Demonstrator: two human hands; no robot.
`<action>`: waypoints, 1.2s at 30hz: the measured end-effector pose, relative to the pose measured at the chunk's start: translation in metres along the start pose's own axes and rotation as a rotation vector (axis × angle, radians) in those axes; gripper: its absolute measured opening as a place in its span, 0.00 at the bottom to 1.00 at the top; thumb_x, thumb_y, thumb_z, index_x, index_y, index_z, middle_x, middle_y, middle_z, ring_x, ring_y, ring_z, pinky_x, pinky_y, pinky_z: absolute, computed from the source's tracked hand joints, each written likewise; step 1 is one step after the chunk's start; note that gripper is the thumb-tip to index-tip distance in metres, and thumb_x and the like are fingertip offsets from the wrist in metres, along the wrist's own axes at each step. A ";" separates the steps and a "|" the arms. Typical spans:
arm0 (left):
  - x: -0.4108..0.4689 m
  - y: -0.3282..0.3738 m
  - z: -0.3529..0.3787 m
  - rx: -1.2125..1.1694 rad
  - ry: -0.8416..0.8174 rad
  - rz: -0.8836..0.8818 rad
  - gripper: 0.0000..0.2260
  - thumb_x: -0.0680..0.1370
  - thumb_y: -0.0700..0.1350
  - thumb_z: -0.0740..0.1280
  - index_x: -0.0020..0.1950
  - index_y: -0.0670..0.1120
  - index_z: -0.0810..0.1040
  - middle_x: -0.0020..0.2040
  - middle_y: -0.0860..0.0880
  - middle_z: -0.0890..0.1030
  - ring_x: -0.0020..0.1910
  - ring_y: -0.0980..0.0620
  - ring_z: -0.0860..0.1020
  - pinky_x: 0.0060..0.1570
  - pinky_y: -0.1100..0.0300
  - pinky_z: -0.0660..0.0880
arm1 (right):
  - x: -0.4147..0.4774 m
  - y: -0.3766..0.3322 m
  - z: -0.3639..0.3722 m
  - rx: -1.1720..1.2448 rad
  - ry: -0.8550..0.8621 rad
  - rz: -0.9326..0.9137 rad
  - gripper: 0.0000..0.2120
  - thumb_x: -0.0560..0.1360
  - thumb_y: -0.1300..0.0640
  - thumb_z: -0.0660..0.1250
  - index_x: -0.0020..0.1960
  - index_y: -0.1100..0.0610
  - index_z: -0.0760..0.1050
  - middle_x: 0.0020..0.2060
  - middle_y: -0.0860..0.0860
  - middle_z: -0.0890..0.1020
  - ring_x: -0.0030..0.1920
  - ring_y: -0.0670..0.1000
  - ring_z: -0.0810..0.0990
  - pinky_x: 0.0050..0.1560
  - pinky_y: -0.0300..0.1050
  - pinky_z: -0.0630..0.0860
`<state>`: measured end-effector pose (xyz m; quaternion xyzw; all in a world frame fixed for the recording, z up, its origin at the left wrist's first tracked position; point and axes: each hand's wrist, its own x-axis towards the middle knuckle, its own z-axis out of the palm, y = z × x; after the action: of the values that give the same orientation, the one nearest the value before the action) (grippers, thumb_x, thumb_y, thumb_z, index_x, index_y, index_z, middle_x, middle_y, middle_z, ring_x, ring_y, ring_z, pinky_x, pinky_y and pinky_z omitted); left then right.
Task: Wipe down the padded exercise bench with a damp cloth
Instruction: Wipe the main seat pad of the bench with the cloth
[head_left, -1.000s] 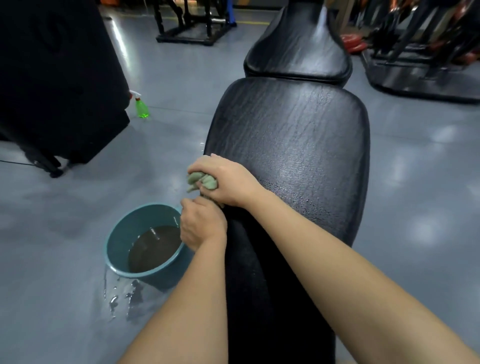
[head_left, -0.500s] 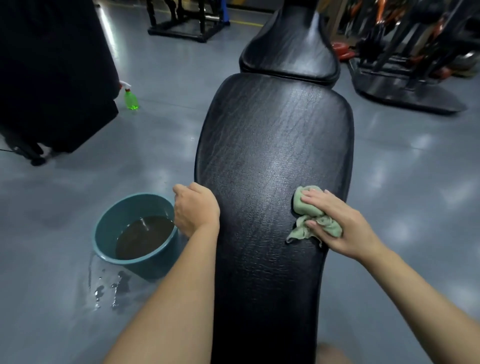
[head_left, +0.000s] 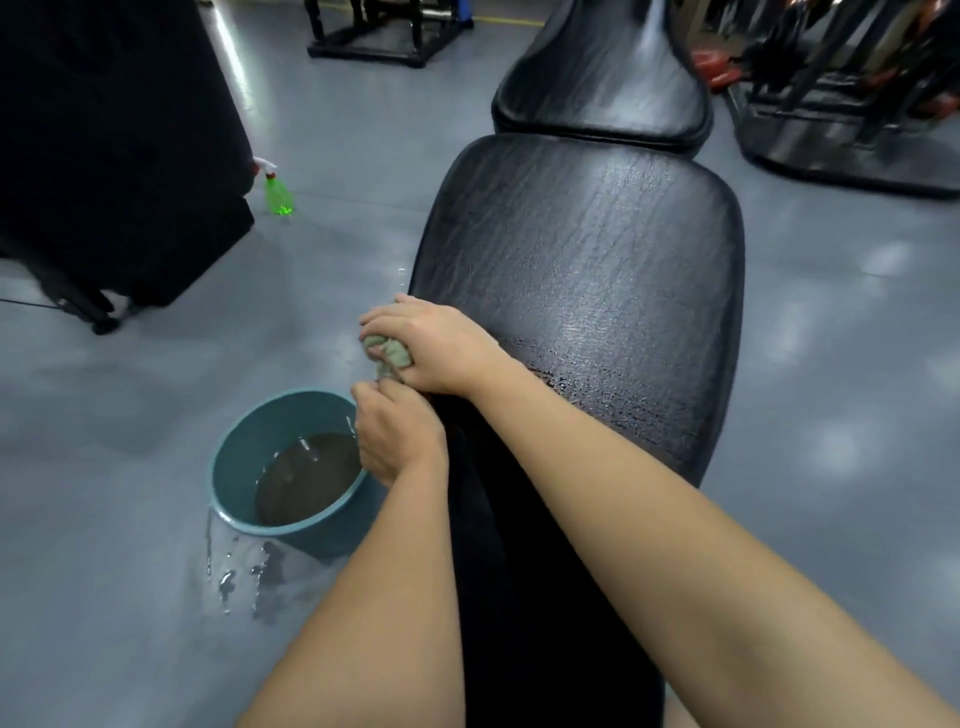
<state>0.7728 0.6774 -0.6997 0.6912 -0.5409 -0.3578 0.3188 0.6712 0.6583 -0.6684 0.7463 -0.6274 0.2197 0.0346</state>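
Observation:
The black padded bench (head_left: 587, 249) runs away from me, with a wet, beaded band across it just past my right arm. My right hand (head_left: 434, 345) grips a bunched green cloth (head_left: 388, 352) against the bench's left edge. Just below it, my left hand (head_left: 400, 434) is curled at the same edge, and its fingertips meet the cloth's hanging end. Whether those fingers hold the cloth or only the padding is hidden.
A teal basin (head_left: 234, 467) of murky water stands on the grey floor left of the bench, with spilled drops (head_left: 249, 577) in front of it. A green spray bottle (head_left: 278, 195) stands farther left beside a black machine (head_left: 114, 145). Racks (head_left: 841, 104) stand at the back right.
My right hand has swept the cloth from the bench's right side back across to the left edge. My left hand stayed at that edge. The view shifted slightly.

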 end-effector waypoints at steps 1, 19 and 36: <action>0.000 0.000 0.000 -0.004 -0.001 0.005 0.16 0.85 0.49 0.52 0.60 0.41 0.74 0.62 0.35 0.78 0.60 0.34 0.76 0.48 0.50 0.63 | -0.001 -0.001 0.000 0.012 0.015 0.008 0.15 0.70 0.57 0.75 0.56 0.55 0.82 0.57 0.51 0.84 0.57 0.57 0.81 0.65 0.57 0.75; -0.013 -0.006 -0.003 0.007 0.037 0.388 0.11 0.83 0.52 0.57 0.47 0.45 0.69 0.50 0.46 0.75 0.51 0.43 0.74 0.43 0.50 0.66 | -0.265 0.031 -0.081 -0.040 0.296 0.236 0.12 0.79 0.61 0.69 0.62 0.60 0.81 0.66 0.54 0.79 0.70 0.55 0.76 0.71 0.66 0.68; 0.004 -0.007 0.012 -0.014 0.065 0.214 0.12 0.84 0.48 0.54 0.58 0.42 0.72 0.62 0.39 0.78 0.58 0.35 0.76 0.47 0.48 0.64 | 0.008 0.010 0.000 0.086 0.085 0.056 0.12 0.75 0.54 0.72 0.58 0.52 0.82 0.56 0.46 0.84 0.58 0.51 0.79 0.62 0.42 0.73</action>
<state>0.7672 0.6745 -0.7123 0.6384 -0.5985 -0.3031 0.3773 0.6622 0.6489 -0.6679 0.7192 -0.6359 0.2788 0.0231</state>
